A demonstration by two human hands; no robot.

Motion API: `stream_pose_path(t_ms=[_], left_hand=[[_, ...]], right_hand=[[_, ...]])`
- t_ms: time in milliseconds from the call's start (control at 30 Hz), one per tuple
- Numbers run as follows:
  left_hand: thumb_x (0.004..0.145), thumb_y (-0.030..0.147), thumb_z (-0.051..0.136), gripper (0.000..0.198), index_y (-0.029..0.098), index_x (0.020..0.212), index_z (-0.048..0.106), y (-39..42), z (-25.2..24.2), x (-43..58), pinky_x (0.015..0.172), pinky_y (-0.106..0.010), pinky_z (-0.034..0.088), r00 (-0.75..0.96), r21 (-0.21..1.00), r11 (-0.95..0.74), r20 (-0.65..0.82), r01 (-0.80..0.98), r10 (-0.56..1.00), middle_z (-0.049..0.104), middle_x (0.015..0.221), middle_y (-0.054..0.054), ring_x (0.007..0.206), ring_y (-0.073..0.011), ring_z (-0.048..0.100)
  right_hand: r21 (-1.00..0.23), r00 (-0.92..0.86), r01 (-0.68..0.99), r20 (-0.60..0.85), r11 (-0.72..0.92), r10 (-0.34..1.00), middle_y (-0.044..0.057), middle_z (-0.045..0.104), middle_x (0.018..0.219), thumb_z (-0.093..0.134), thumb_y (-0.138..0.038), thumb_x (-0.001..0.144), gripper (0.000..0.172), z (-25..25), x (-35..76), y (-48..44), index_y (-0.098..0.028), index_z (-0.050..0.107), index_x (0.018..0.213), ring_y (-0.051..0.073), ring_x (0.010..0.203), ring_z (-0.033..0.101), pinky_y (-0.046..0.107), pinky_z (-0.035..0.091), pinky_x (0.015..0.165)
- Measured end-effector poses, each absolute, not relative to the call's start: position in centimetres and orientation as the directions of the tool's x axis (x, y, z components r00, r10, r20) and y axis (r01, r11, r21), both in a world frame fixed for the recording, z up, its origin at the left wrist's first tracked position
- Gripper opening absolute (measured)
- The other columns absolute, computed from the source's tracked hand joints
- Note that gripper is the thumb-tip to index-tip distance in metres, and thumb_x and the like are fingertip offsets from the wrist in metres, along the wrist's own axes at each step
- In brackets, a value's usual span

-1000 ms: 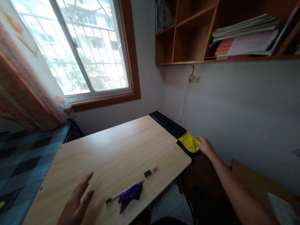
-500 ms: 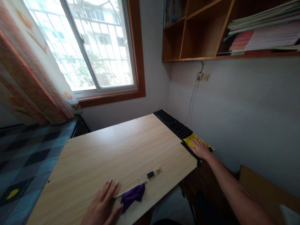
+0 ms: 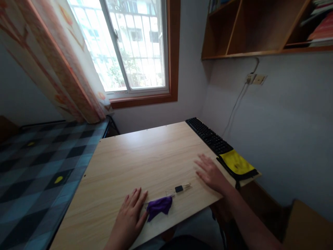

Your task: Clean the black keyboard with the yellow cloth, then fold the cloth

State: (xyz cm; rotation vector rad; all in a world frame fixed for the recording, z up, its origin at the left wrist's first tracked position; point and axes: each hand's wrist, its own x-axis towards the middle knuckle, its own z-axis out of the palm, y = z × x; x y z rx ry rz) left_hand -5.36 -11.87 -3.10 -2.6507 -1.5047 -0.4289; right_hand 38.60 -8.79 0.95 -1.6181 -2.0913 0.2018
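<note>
My left hand [image 3: 131, 215] lies flat on the wooden tabletop [image 3: 145, 156], fingers stretched out, holding nothing. Right beside its thumb is a crumpled purple cloth [image 3: 159, 207], with part of a thin, pale stick-like item showing behind it. A small dark rectangular object [image 3: 179, 189] lies just past the cloth, with light thin pieces at its end. My right hand [image 3: 209, 172], slightly blurred, is over the table with its fingers apart and nothing in them. To its right, a yellow cloth [image 3: 236, 162] lies on a black item at the table's edge.
A black keyboard [image 3: 208, 135] runs along the table's right edge by the wall. At left stands a bed with a checkered cover [image 3: 52, 159]. A wooden shelf [image 3: 249, 52] hangs above, near a wall socket [image 3: 256, 79] with a cord. A window [image 3: 140, 52] is ahead.
My right hand has come off the yellow cloth and moved left over the tabletop. My left hand stays flat beside the purple cloth. The camera view has turned left.
</note>
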Motion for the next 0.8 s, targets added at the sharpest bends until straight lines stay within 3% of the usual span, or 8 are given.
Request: stream_pose_path(t_ms=[67,233,433,600,700,800], left_hand=[[0.095,0.049,0.055,0.06,0.027,0.151,0.051,-12.0,-3.2,-5.1,0.115,-0.056,0.042,0.473,0.096,-0.507,0.245,0.857,0.846,0.049,0.155,-0.01,0.143,-0.0333,0.047],[0.098,0.045,0.052,0.054,0.028,0.149,0.053,-12.3,-3.1,-4.6,0.114,-0.056,0.042,0.445,0.126,-0.483,0.244,0.866,0.862,0.05,0.154,-0.01,0.142,-0.0324,0.048],[0.094,0.042,0.059,0.05,0.031,0.143,0.06,-12.7,-2.5,-4.8,0.109,-0.057,0.049,0.474,0.087,-0.52,0.302,0.85,0.827,0.055,0.15,-0.01,0.136,-0.0338,0.054],[0.092,0.036,0.06,0.055,0.038,0.147,0.055,-12.9,-0.5,-4.6,0.11,-0.053,0.05,0.566,0.16,-0.644,0.352,0.748,0.746,0.054,0.151,-0.005,0.136,-0.0319,0.055],[0.09,0.045,0.064,0.063,0.037,0.15,0.05,-12.6,0.2,-3.7,0.11,-0.054,0.049,0.619,0.168,-0.696,0.349,0.698,0.704,0.054,0.151,-0.008,0.135,-0.0337,0.055],[0.085,0.058,0.07,0.065,0.035,0.144,0.058,-12.1,-0.1,-2.7,0.107,-0.053,0.053,0.635,0.126,-0.714,0.37,0.689,0.678,0.061,0.145,-0.01,0.13,-0.0349,0.06]], right_hand=[[-0.519,-0.412,0.727,0.194,0.449,0.89,0.008,0.038,0.163,0.059,-0.04,0.096,0.055,1.1,34.5,-9.7,-0.029,0.052,0.15,0.029,0.152,0.031,0.052,0.023,0.125],[-0.611,-0.527,0.62,0.141,0.493,0.838,0.012,0.046,0.157,0.072,-0.04,0.088,0.057,-0.2,30.6,-10.7,-0.029,0.06,0.143,0.033,0.15,0.034,0.059,0.018,0.124],[-0.615,-0.478,0.64,0.152,0.461,0.865,0.01,0.058,0.147,0.065,-0.029,0.093,0.036,-1.2,30.8,-10.0,-0.027,0.071,0.129,0.029,0.144,0.045,0.055,0.025,0.124],[-0.635,-0.411,0.646,0.177,0.423,0.894,0.01,0.062,0.142,0.064,-0.028,0.094,0.031,-1.3,31.0,-9.7,-0.026,0.074,0.123,0.029,0.14,0.049,0.054,0.031,0.122],[-0.636,-0.393,0.646,0.195,0.421,0.899,0.011,0.063,0.141,0.066,-0.027,0.091,0.031,-1.3,30.9,-9.5,-0.025,0.075,0.12,0.031,0.138,0.051,0.055,0.032,0.121],[-0.629,-0.394,0.65,0.2,0.426,0.897,0.011,0.063,0.141,0.066,-0.027,0.089,0.031,-1.4,30.8,-9.3,-0.025,0.075,0.119,0.032,0.138,0.051,0.056,0.032,0.121]])
